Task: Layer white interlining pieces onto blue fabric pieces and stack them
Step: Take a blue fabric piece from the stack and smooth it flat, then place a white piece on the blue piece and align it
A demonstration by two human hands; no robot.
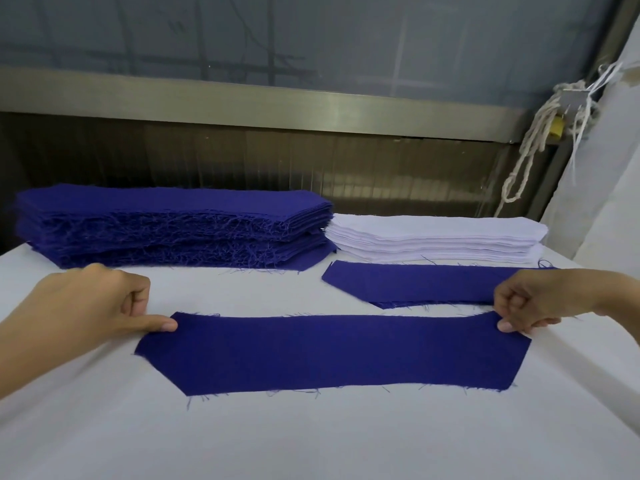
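Note:
A long blue fabric piece (332, 351) with frayed edges lies flat on the white table (311, 438). My left hand (83, 303) pinches its far left corner and my right hand (540, 303) pinches its far right corner. A second blue piece (426, 282) lies just behind it, at the right. A tall stack of blue pieces (166, 226) stands at the back left. Beside that stack, at the back right, is a lower stack of white interlining pieces (436, 240).
A dark wall with a metal rail (277, 102) runs behind the table. White cords (533, 147) hang from a post at the back right. A white cloth surface (595, 188) rises along the right edge.

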